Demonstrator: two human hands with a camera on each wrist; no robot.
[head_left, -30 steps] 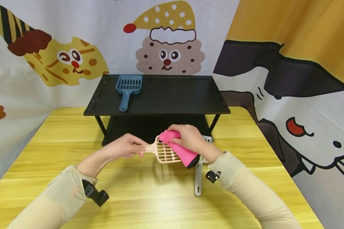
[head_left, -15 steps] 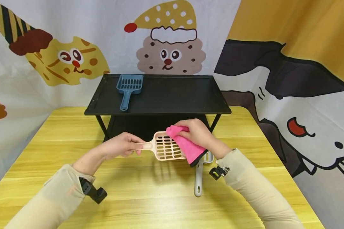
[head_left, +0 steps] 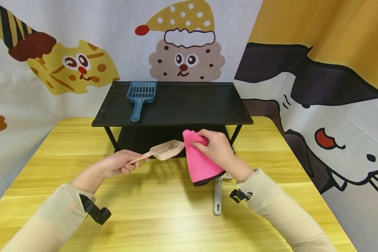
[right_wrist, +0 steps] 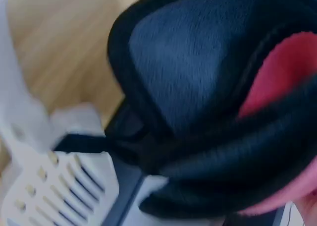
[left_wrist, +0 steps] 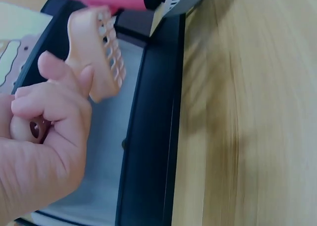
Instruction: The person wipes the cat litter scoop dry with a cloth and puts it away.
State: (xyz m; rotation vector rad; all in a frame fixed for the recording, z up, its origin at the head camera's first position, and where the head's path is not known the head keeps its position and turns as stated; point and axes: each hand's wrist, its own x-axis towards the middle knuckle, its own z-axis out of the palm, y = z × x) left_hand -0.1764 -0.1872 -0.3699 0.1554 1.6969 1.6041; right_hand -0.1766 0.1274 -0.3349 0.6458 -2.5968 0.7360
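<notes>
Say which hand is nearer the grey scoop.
Right. In the head view the right hand, holding the pink cloth, is just above the grey scoop; the left hand, holding the peach scoop, is farther off to its left.

The peach litter scoop (head_left: 167, 150) looks to me like smooth plastic with a low sheen. The pink cloth (head_left: 201, 161) is soft and matt, its dark lining (right_wrist: 183, 62) finely napped. Smooth plastic again in the far-left blue litter scoop (head_left: 138, 102) and the near-right pale grey scoop (head_left: 218, 197). The black rack (head_left: 189, 105) has a smooth top; the wood-grained counter (head_left: 163, 220) shines; the far curtain (head_left: 113, 24) is matt printed fabric.
</notes>
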